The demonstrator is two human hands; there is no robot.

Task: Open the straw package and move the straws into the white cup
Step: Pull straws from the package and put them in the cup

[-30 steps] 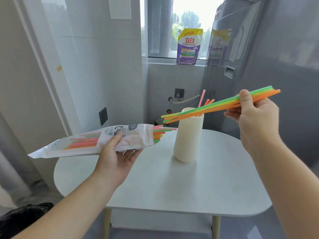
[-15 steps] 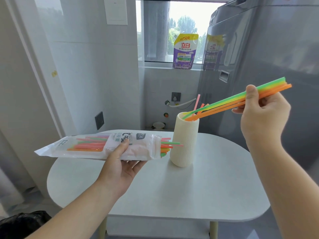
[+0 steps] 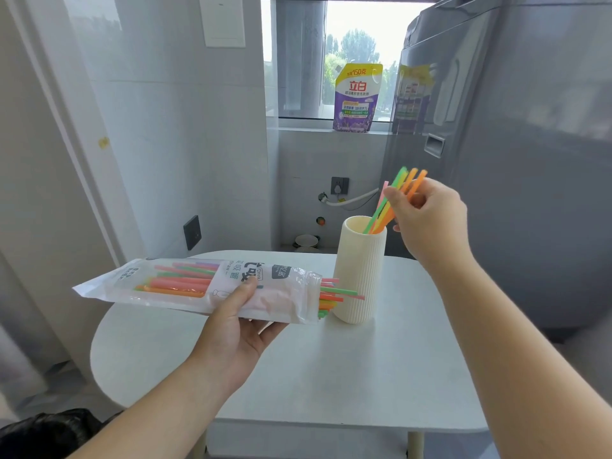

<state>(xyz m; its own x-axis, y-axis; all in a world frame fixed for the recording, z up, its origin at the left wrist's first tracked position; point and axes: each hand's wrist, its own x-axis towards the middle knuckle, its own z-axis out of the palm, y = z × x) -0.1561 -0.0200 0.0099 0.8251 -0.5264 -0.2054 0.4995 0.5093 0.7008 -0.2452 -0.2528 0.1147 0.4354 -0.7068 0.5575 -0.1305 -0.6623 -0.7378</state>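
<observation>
**Straws tip into the cup**

The straws (image 3: 380, 212) in the right hand (image 3: 427, 220) lay almost level above the cup (image 3: 359, 276) a second ago. They now stand steeply, with their lower ends down inside its mouth. The right hand has come left, close to the rim. The package (image 3: 198, 286) in the left hand (image 3: 235, 329) has levelled out, and its poking straw ends now cross the cup's left side.
</observation>
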